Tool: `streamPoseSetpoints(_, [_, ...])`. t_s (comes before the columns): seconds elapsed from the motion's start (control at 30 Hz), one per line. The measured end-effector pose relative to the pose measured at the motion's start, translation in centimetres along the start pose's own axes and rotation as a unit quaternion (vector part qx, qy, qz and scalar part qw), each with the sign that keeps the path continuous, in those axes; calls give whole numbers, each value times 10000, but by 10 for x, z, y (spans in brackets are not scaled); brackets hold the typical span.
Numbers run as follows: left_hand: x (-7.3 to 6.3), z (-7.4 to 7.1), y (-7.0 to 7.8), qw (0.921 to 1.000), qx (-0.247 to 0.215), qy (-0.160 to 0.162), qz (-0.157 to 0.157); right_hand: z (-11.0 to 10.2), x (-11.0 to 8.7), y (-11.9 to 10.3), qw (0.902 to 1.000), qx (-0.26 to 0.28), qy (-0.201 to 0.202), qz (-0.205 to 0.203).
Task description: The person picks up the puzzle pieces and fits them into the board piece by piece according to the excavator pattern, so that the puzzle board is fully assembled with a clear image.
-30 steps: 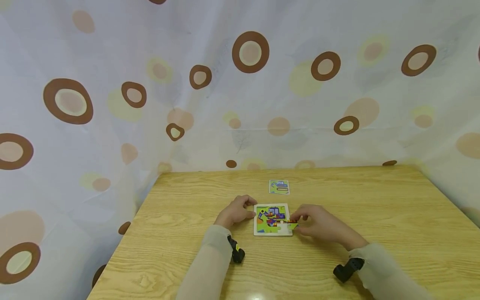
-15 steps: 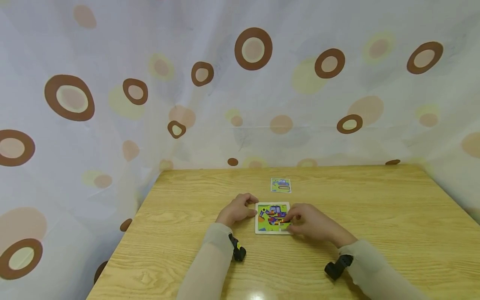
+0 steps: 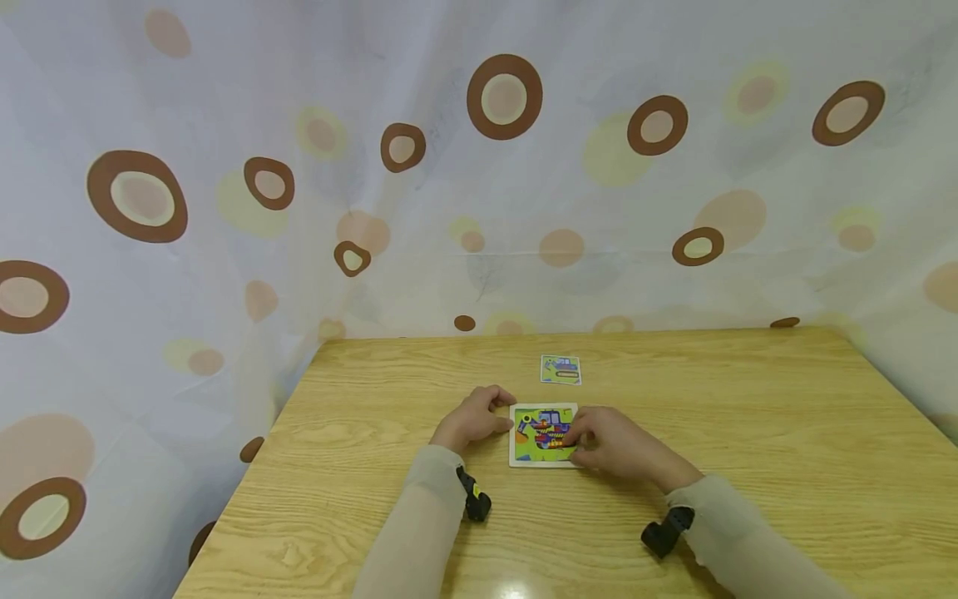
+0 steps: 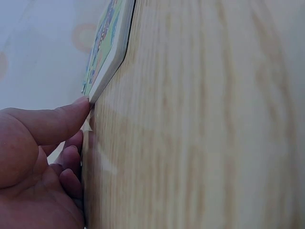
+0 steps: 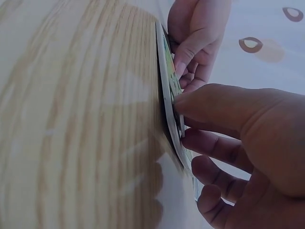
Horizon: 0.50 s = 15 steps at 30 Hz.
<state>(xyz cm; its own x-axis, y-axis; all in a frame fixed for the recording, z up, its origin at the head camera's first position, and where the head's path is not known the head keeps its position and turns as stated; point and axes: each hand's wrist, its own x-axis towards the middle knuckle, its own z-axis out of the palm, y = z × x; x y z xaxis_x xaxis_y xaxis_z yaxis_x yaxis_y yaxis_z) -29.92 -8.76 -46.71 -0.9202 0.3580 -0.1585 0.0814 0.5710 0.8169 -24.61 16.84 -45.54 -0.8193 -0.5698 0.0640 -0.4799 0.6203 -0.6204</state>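
A jigsaw puzzle board (image 3: 524,463) with a white border and a colourful excavator picture lies flat on the table. At its left side rests my left hand (image 3: 476,418), thumb tip against the edge and forefinger near the far left corner; the left wrist view shows the thumb (image 4: 59,121) meeting the board's corner. My right hand (image 3: 617,443) is over the board's right side, pinching a puzzle piece (image 5: 180,125) between thumb and forefinger, low in the frame's lower right part. These fingers hide most of that piece and the board's right edge.
Behind the board lies a small picture card (image 3: 561,369) with a matching excavator. The wooden table (image 3: 374,374) reaches back to a patterned curtain (image 3: 449,208), which also hangs at both sides.
My right hand has brought the puzzle piece leftward from the board's right edge and down into the white gap at the lower right. My left hand keeps its place at the left edge.
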Motion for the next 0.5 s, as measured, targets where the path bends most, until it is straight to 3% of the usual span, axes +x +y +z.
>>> streamPoseSetpoints(0.5, [-1, -1, 1, 9999, 107, -6, 75, 2, 4, -2, 9999, -99, -8, 32])
